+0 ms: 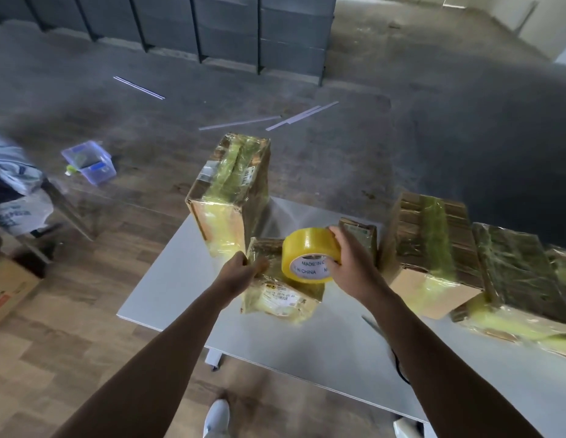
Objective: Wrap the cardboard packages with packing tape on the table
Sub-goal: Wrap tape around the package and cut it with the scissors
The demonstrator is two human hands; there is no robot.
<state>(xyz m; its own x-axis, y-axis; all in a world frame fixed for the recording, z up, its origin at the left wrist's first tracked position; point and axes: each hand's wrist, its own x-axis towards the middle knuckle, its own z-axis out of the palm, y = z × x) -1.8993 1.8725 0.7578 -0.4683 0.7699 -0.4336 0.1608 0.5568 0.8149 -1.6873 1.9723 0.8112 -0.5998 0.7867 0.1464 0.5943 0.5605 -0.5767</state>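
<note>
- Well, nearest to me a white shoe [216, 418] stands on the wood floor, just below the near edge of the white table [307, 349].
- Both forearms reach out over the tabletop to the work near its middle.
- The left hand [240, 270] grips the left end of the small package [285, 298], fingers curled over its edge. I judge that it pins the package so it cannot slide when tape is drawn.
- That small package lies flat on the table, label up, and much of what shows is glossy with yellowish tape.
- The right hand [348, 260] is wrapped round the tape roll [304, 245], fingers over the outer rim, and holds it on edge just above the package's far side.
- I cannot make out a free tape end, so I cannot tell whether a strip runs from roll to package.
- Held that low and close, the roll looks placed for a pass round the package.
- Just behind the right hand stands a dark little parcel [362, 232].
- To its right sit a taped corrugated box [430, 241] and a flat wrapped package [522, 279], which I take to be finished and set aside.
- Farther back a tall taped box [231, 191] stands on end at the table's far left corner, probably to save room.
- On the floor beyond lie a clear plastic container [92, 162] and some white strips [294, 118], with dark shelving [231, 26] along the far wall.
</note>
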